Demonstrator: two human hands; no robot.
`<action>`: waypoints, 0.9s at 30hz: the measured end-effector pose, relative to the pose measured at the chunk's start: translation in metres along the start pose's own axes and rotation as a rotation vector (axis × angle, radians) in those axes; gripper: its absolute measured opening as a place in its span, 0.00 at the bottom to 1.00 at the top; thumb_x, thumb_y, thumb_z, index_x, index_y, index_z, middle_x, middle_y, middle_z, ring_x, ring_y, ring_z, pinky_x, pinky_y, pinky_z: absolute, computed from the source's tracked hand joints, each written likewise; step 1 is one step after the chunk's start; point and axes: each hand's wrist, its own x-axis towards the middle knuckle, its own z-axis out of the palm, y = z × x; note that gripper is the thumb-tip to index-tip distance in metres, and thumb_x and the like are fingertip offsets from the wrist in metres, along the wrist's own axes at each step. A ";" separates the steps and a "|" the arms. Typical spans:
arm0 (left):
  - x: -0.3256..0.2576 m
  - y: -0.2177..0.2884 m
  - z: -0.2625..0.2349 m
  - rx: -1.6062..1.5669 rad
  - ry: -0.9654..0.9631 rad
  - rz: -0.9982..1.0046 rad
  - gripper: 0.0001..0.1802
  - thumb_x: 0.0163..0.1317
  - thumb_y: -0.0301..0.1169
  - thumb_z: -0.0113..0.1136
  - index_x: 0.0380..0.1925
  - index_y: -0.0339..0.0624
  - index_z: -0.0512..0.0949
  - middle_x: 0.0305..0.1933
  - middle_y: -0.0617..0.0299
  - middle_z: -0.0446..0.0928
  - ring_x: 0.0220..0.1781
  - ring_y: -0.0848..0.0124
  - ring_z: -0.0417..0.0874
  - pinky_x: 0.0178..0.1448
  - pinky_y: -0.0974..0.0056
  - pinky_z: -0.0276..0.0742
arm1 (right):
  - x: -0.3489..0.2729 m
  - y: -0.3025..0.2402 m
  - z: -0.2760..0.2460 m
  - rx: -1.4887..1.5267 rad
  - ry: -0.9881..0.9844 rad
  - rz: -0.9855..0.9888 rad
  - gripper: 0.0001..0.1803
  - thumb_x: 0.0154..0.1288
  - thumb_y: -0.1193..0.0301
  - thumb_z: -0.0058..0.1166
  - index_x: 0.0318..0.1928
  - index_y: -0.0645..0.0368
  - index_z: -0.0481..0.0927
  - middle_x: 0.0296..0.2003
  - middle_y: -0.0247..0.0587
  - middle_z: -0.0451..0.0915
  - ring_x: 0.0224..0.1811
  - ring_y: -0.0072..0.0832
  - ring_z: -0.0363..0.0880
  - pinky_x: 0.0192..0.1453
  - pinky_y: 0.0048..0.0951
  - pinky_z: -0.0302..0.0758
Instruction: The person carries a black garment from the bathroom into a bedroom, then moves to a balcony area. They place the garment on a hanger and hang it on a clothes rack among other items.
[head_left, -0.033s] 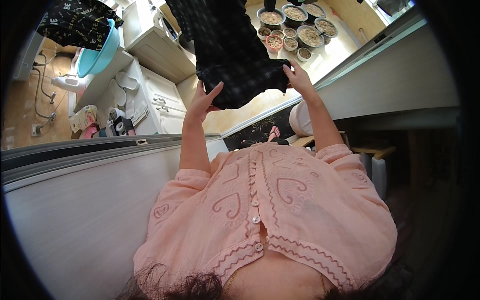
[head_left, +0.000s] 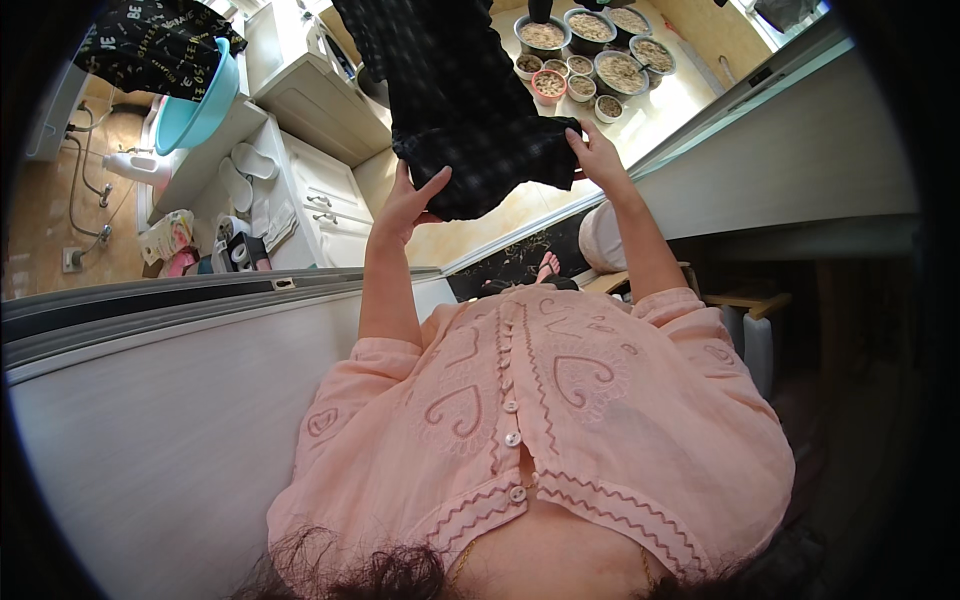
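A black garment with a faint check (head_left: pixel 465 130) hangs from beyond the top edge of the view. Whether it is a shirt or trousers I cannot tell. My left hand (head_left: pixel 406 205) grips its lower left side, thumb on the front and fingers partly hidden behind the cloth. At the lower right corner, my right hand (head_left: pixel 596 157) pinches the edge between thumb and fingers. The hem is drawn out between both hands and sags a little in the middle.
Several pots and bowls of pale food or soil-like contents (head_left: pixel 620 72) stand at the back right. Leftward, a turquoise basin (head_left: pixel 200 112) has a dark printed cloth (head_left: pixel 150 50) over it. White slippers (head_left: pixel 237 185) lie near a white cabinet (head_left: pixel 325 195). A sliding door panel (head_left: pixel 780 150) borders the right.
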 end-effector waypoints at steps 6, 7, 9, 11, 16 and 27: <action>0.028 -0.040 -0.022 0.100 0.060 0.033 0.30 0.48 0.41 0.68 0.48 0.35 0.70 0.33 0.61 0.77 0.26 0.72 0.77 0.20 0.71 0.69 | 0.020 0.027 -0.005 -0.188 0.087 -0.350 0.17 0.64 0.61 0.51 0.43 0.63 0.75 0.19 0.36 0.77 0.20 0.17 0.73 0.22 0.20 0.66; 0.030 -0.041 -0.022 0.165 0.097 -0.004 0.28 0.50 0.42 0.66 0.44 0.33 0.71 0.30 0.61 0.77 0.25 0.72 0.77 0.21 0.70 0.70 | 0.017 0.021 -0.004 -0.212 0.089 -0.356 0.16 0.64 0.61 0.51 0.41 0.64 0.76 0.19 0.36 0.77 0.19 0.18 0.73 0.23 0.21 0.66; 0.032 -0.043 -0.023 0.294 0.170 -0.079 0.24 0.53 0.44 0.63 0.36 0.31 0.74 0.25 0.61 0.77 0.23 0.72 0.76 0.23 0.68 0.71 | 0.013 0.014 0.002 -0.242 0.135 -0.375 0.16 0.63 0.62 0.52 0.37 0.65 0.77 0.19 0.39 0.77 0.19 0.20 0.72 0.24 0.24 0.67; 0.045 -0.053 -0.019 0.351 0.275 -0.018 0.24 0.58 0.45 0.56 0.38 0.31 0.73 0.27 0.55 0.77 0.24 0.68 0.78 0.26 0.65 0.73 | 0.008 0.006 0.013 -0.257 0.227 -0.402 0.16 0.63 0.62 0.51 0.35 0.66 0.77 0.19 0.42 0.77 0.18 0.23 0.71 0.24 0.26 0.67; 0.045 -0.032 0.048 0.383 0.382 0.294 0.22 0.66 0.43 0.41 0.41 0.31 0.72 0.37 0.40 0.76 0.42 0.44 0.76 0.44 0.53 0.71 | -0.020 -0.028 0.076 -0.161 0.220 -0.491 0.14 0.63 0.64 0.50 0.33 0.65 0.72 0.26 0.58 0.75 0.33 0.56 0.73 0.33 0.42 0.70; 0.044 -0.032 0.004 0.006 0.546 0.448 0.17 0.65 0.38 0.50 0.35 0.32 0.76 0.28 0.59 0.77 0.28 0.71 0.73 0.36 0.68 0.68 | 0.011 0.011 0.021 -0.158 0.310 -0.380 0.19 0.65 0.60 0.48 0.29 0.66 0.72 0.17 0.41 0.72 0.22 0.26 0.71 0.28 0.33 0.65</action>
